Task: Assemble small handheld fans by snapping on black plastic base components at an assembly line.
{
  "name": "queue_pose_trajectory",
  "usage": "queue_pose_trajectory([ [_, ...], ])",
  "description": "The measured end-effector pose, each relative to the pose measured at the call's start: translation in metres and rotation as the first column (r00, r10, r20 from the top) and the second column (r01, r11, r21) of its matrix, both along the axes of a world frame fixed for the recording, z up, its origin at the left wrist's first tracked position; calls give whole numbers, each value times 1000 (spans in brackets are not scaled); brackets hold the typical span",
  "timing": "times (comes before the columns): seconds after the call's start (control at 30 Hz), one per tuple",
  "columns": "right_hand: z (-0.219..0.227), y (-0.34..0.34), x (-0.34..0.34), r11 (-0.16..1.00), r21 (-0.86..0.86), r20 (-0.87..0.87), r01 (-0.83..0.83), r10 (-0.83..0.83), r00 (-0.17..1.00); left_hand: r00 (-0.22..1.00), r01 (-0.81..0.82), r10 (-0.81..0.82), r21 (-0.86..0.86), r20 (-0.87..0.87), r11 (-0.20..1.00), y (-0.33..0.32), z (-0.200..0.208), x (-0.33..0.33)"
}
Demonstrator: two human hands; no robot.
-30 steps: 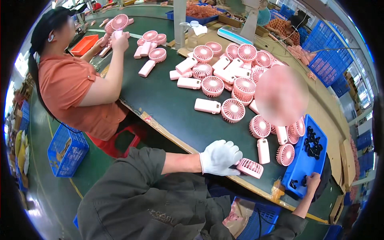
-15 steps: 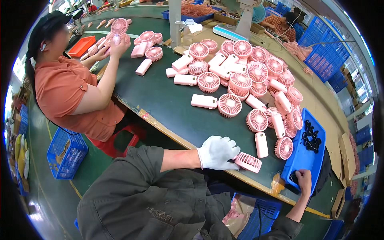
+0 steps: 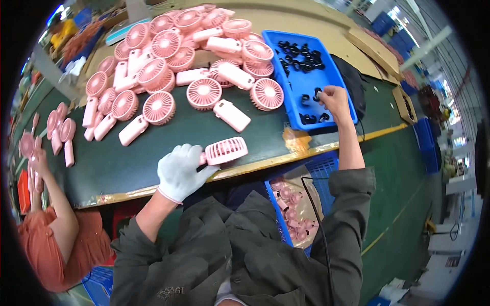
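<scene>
My left hand (image 3: 181,172), in a white glove, is closed round the handle of a pink handheld fan (image 3: 226,151) at the table's front edge. The fan lies on its side, slotted head to the right; the glove hides most of its handle. Bare, my right hand (image 3: 334,102) is over the blue tray (image 3: 295,104), pinching a small black curved clip (image 3: 318,94) between thumb and fingertips. More black clips (image 3: 301,56) are heaped at the tray's far end, and several lie near its front.
Many pink fans (image 3: 166,45) are piled across the table (image 3: 168,133). Below the table edge stands a blue crate (image 3: 278,217) with small pink parts. A black cable (image 3: 322,229) hangs beside it. At the left a co-worker in orange (image 3: 64,245) holds pink fans.
The view has swung right, toward the tray. My right hand has come up from the tray's near corner with a black clip. The left hand keeps its fan.
</scene>
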State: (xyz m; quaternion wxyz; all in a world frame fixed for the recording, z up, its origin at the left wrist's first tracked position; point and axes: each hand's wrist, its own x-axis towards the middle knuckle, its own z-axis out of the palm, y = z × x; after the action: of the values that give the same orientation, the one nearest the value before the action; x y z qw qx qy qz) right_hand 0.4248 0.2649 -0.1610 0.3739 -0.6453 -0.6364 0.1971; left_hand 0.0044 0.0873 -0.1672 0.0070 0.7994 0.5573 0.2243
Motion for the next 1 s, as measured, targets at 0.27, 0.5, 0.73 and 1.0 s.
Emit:
queue_pose_trajectory([
  [0.27,7,-86,36,802,424,-341,421,-289,894,999,43,-44,25,28,999,-3,-3,5],
  [0.5,-164,-322,24,651,-106,-429,752,-712,556,998,68,-69,76,15,995,-2,-3,9],
  [0.73,-215,-338,-131,940,-241,-220,242,-296,930,990,-12,19,-49,137,999,6,-11,-4],
  [1.0,-110,-258,-207,928,197,-355,-316,368,859,280,111,271,-311,921,944,23,-62,-43],
])
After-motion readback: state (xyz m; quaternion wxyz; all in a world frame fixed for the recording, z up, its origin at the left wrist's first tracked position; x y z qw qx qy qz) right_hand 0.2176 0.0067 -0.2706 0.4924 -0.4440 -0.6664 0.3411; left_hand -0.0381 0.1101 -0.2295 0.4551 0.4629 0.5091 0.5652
